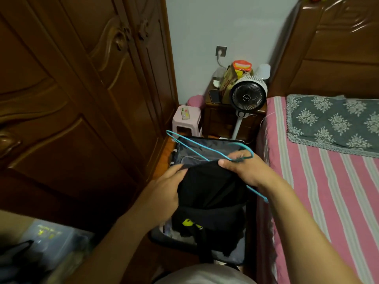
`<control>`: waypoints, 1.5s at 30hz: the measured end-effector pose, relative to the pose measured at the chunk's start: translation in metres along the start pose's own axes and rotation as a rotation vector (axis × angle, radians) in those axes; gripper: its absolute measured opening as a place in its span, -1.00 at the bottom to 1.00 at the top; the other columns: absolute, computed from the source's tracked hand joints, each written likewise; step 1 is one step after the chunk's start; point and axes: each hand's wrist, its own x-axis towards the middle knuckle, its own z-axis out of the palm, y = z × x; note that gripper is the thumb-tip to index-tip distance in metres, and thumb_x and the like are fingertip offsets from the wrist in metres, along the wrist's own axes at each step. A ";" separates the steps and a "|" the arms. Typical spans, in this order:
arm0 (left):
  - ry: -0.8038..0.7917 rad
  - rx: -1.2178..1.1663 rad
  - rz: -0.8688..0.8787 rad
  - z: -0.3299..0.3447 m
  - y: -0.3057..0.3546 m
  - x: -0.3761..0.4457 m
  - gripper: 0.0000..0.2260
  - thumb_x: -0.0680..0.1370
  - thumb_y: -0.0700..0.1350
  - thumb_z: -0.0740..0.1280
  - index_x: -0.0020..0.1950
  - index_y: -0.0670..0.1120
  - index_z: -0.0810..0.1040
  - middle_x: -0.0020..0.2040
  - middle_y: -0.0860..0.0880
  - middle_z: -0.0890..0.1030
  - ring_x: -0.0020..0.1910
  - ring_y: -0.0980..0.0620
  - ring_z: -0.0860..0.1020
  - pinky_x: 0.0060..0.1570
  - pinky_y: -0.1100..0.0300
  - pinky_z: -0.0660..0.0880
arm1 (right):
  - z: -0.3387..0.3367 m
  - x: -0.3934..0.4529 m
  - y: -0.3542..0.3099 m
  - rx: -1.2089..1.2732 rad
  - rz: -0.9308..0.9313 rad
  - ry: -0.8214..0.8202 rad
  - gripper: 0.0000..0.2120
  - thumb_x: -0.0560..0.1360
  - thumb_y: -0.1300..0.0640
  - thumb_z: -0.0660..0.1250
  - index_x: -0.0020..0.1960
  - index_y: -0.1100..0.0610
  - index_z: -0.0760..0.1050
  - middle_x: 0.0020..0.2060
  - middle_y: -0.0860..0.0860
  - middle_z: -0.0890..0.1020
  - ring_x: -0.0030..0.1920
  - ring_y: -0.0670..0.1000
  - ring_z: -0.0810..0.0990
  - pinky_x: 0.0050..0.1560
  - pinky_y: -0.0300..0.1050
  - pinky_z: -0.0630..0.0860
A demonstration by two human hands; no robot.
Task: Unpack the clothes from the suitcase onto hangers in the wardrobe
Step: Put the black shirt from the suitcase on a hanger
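- While we look down, our left hand (164,187) grips the left edge of a black fabric garment (209,187), fingers curled onto the cloth.
- Our right hand (244,169) pinches the garment's upper edge together with a thin turquoise wire hanger (196,152), thumb pressed on top; part of the hanger pokes out below the wrist.
- Below the garment we see a dark open suitcase (207,146) on the floor between the carved brown wooden wardrobe (71,99) and the bed with a pink striped sheet (328,191); more dark clothing with a yellow mark (188,222) lies in it.
- Further off we see a pink plastic stool (186,121) with a phone on top, and a white standing fan (248,95) before a wooden nightstand (219,117).
- A grey floral pillow cover (332,124) lies at the bed's head.
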 end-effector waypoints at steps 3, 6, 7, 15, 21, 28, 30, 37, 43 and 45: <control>-0.023 0.003 -0.084 -0.002 -0.007 0.028 -0.30 0.51 -0.33 0.15 0.62 0.05 0.15 0.63 0.19 0.04 0.47 0.02 0.35 0.37 0.24 0.34 | 0.008 0.011 0.014 0.007 0.042 0.149 -0.77 0.46 -0.13 0.47 0.03 -0.06 0.58 -0.17 -0.07 0.67 -0.14 -0.05 0.63 -0.04 -0.05 0.54; -0.135 0.118 -0.282 0.005 -0.020 0.061 -0.28 0.54 -0.33 0.18 0.64 0.05 0.01 0.65 0.18 -0.10 0.42 -0.14 0.42 0.37 0.00 0.40 | 0.003 0.005 0.032 -0.056 -0.016 0.328 -0.93 0.60 -0.01 0.31 -0.03 -0.03 0.51 -0.18 -0.05 0.62 -0.13 0.03 0.60 -0.08 -0.01 0.48; -0.168 0.167 -0.328 0.009 -0.026 0.071 -0.28 0.55 -0.33 0.19 0.64 0.03 0.00 0.65 0.15 -0.12 0.40 -0.17 0.43 0.37 -0.03 0.41 | 0.001 -0.002 0.037 -0.095 -0.045 0.371 -0.85 0.63 0.01 0.27 -0.12 -0.07 0.48 -0.23 -0.07 0.60 -0.15 0.04 0.58 -0.14 -0.01 0.46; -0.248 0.345 -0.525 0.031 -0.043 0.103 -0.20 0.56 -0.30 0.31 0.65 0.01 -0.06 0.66 0.02 -0.19 0.17 -0.16 0.56 0.13 -0.02 0.56 | 0.000 -0.046 0.061 -0.248 -0.023 0.549 -0.68 0.62 0.00 0.25 -0.28 0.01 0.32 -0.36 -0.01 0.50 -0.26 0.16 0.53 -0.31 0.00 0.30; -0.162 0.358 -0.311 0.016 0.009 0.102 -0.27 0.52 -0.32 0.34 0.59 -0.01 0.08 0.65 0.03 -0.20 -0.16 0.00 0.55 -0.16 0.09 0.59 | 0.036 -0.009 0.014 -0.191 -0.217 0.463 -0.81 0.62 0.05 0.28 -0.18 0.01 0.46 -0.26 -0.06 0.56 -0.21 0.00 0.53 -0.23 -0.08 0.34; -0.016 0.077 -0.168 -0.035 0.044 0.085 -0.50 0.53 -0.32 0.27 0.44 -0.02 0.32 0.62 0.27 -0.07 -0.07 0.04 0.61 -0.08 0.02 0.60 | 0.038 0.022 -0.026 0.065 -0.261 0.535 -0.72 0.61 0.05 0.26 -0.28 -0.01 0.40 -0.39 -0.09 0.47 -0.33 -0.07 0.44 -0.26 -0.05 0.33; 0.032 0.030 -0.106 -0.047 0.053 0.082 -0.65 0.51 -0.33 0.25 0.24 -0.02 0.43 0.60 0.29 0.01 0.00 0.05 0.60 -0.03 -0.04 0.60 | 0.028 0.028 -0.033 0.039 -0.272 0.377 -0.75 0.60 0.08 0.28 -0.25 -0.01 0.45 -0.38 -0.08 0.51 -0.31 -0.10 0.48 -0.23 -0.03 0.38; 0.204 -0.143 0.232 -0.077 0.073 0.080 -0.72 0.58 -0.14 0.30 0.27 -0.01 0.62 0.52 0.12 0.33 0.27 0.11 0.52 0.26 0.22 0.46 | 0.008 0.011 -0.065 0.261 -0.436 0.467 -0.77 0.59 0.12 0.29 -0.18 0.23 0.54 -0.33 0.10 0.58 -0.30 0.03 0.50 -0.21 -0.01 0.43; 0.255 0.427 0.255 -0.122 0.073 0.082 -0.73 0.70 0.07 0.10 0.28 0.10 0.53 0.18 0.10 0.55 0.21 0.08 0.48 0.18 0.13 0.40 | -0.034 -0.006 -0.076 0.502 -0.493 0.499 -0.83 0.54 0.22 0.34 -0.18 0.03 0.44 -0.32 0.07 0.56 -0.28 -0.05 0.54 -0.16 0.04 0.54; 0.112 0.445 0.263 -0.119 0.089 0.085 -0.71 0.69 0.13 0.00 0.18 0.14 0.49 0.04 0.15 0.58 0.06 0.12 0.55 0.05 0.15 0.48 | -0.037 -0.009 -0.078 0.500 -0.510 0.465 -0.84 0.54 0.22 0.35 -0.17 0.04 0.44 -0.31 0.00 0.58 -0.28 -0.04 0.57 -0.16 0.09 0.56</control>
